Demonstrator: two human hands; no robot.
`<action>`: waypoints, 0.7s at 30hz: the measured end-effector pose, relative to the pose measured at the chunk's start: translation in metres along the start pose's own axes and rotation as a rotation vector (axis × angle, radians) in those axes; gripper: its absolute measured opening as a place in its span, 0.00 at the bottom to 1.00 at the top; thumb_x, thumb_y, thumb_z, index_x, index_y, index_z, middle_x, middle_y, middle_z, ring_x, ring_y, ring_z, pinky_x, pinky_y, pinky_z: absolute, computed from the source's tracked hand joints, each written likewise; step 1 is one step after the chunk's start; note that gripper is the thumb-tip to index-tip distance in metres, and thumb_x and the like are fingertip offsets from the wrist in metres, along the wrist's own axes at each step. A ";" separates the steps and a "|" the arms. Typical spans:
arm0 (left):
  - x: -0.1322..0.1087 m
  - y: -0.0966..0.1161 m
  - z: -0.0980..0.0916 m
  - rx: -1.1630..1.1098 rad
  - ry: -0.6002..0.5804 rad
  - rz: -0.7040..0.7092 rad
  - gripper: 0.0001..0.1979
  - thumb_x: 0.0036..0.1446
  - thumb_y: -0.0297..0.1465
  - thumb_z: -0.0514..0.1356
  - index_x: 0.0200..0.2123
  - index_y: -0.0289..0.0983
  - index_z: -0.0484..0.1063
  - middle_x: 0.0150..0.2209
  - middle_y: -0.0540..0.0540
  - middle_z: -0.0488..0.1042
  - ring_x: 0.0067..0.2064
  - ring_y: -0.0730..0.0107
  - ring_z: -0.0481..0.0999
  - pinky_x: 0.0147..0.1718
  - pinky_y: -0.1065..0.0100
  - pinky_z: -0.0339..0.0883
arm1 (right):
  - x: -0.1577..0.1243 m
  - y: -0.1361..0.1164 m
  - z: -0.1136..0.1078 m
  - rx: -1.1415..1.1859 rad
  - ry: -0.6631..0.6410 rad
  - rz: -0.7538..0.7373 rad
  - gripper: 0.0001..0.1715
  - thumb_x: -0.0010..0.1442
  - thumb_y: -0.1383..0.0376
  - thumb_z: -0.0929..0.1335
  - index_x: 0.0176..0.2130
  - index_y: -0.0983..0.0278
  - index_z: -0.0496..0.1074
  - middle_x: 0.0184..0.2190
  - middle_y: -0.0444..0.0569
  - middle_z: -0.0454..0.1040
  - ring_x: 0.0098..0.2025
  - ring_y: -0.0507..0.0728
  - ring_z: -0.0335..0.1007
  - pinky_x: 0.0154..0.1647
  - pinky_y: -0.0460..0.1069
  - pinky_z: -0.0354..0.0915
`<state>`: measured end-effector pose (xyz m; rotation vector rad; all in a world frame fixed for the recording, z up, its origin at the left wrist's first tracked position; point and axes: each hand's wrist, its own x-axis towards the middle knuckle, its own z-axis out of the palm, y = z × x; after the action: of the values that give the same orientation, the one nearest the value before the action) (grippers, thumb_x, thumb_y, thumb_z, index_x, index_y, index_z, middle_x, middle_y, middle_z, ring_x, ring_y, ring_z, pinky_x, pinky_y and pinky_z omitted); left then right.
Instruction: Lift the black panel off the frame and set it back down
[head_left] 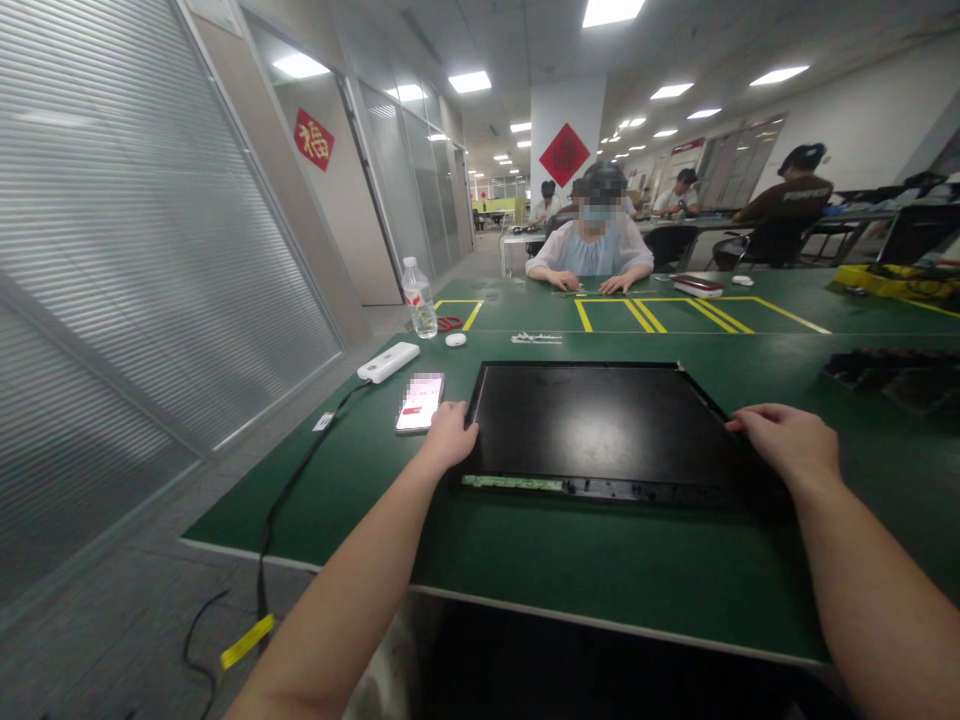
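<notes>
A flat black screen panel in a thin dark frame lies on the green table in front of me. Along its near edge runs a strip with a green circuit board on the left part. My left hand grips the panel's left edge, its fingers closed on the frame. On the opposite side, my right hand pinches the right edge between thumb and fingers. A lit phone lies just beyond my left hand.
Left of the panel are a white power bank-like box with a black cable, a small white case, red scissors and a water bottle. A person sits across the table. Dark parts lie at right.
</notes>
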<state>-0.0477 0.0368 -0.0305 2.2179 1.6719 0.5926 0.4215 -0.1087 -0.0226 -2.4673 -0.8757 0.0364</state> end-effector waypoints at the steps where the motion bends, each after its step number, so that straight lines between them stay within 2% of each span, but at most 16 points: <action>1: 0.000 0.000 0.000 0.035 0.000 0.001 0.17 0.60 0.29 0.63 0.51 0.32 0.80 0.56 0.29 0.77 0.61 0.41 0.74 0.64 0.53 0.64 | 0.001 0.002 0.001 -0.004 0.023 -0.002 0.22 0.57 0.51 0.65 0.39 0.56 0.85 0.41 0.53 0.83 0.43 0.67 0.77 0.38 0.55 0.68; 3: 0.000 -0.001 0.000 0.068 0.000 0.004 0.14 0.60 0.29 0.62 0.47 0.33 0.82 0.55 0.30 0.78 0.60 0.42 0.75 0.64 0.54 0.64 | 0.006 0.006 0.005 -0.024 0.032 0.001 0.22 0.56 0.53 0.65 0.42 0.56 0.85 0.43 0.54 0.84 0.44 0.67 0.78 0.40 0.56 0.69; 5: 0.000 0.000 -0.001 0.075 -0.003 0.005 0.13 0.60 0.28 0.61 0.45 0.33 0.83 0.54 0.29 0.78 0.59 0.41 0.76 0.63 0.53 0.65 | 0.012 0.011 0.011 -0.050 -0.014 0.005 0.23 0.54 0.54 0.67 0.45 0.56 0.84 0.45 0.54 0.84 0.45 0.67 0.79 0.41 0.56 0.71; 8: 0.000 0.003 -0.002 0.107 -0.011 0.012 0.13 0.61 0.25 0.59 0.44 0.31 0.83 0.53 0.27 0.78 0.58 0.41 0.76 0.61 0.53 0.66 | 0.019 0.017 0.021 -0.093 -0.078 -0.017 0.23 0.52 0.58 0.69 0.45 0.59 0.84 0.45 0.56 0.84 0.45 0.68 0.80 0.41 0.56 0.72; 11: 0.000 0.006 -0.002 0.119 -0.013 0.023 0.14 0.61 0.22 0.56 0.43 0.30 0.82 0.51 0.26 0.78 0.57 0.42 0.77 0.60 0.55 0.67 | 0.021 0.019 0.026 -0.110 -0.080 -0.065 0.23 0.52 0.62 0.69 0.46 0.60 0.84 0.45 0.56 0.84 0.45 0.67 0.80 0.41 0.55 0.72; 17: 0.002 0.006 -0.004 0.021 0.012 0.029 0.13 0.58 0.19 0.55 0.36 0.34 0.80 0.46 0.32 0.80 0.56 0.47 0.77 0.59 0.58 0.68 | 0.018 0.015 0.025 -0.135 -0.120 -0.049 0.27 0.54 0.63 0.68 0.52 0.62 0.83 0.49 0.57 0.83 0.49 0.67 0.80 0.43 0.54 0.73; 21: 0.000 0.006 -0.007 -0.208 0.050 -0.015 0.12 0.56 0.19 0.57 0.31 0.36 0.80 0.40 0.36 0.82 0.54 0.47 0.79 0.59 0.56 0.68 | 0.015 0.013 0.022 -0.130 -0.118 -0.052 0.27 0.54 0.63 0.68 0.51 0.62 0.83 0.49 0.57 0.83 0.48 0.67 0.80 0.42 0.54 0.73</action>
<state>-0.0461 0.0355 -0.0221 2.0575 1.5702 0.7864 0.4367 -0.0976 -0.0458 -2.5833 -1.0215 0.1108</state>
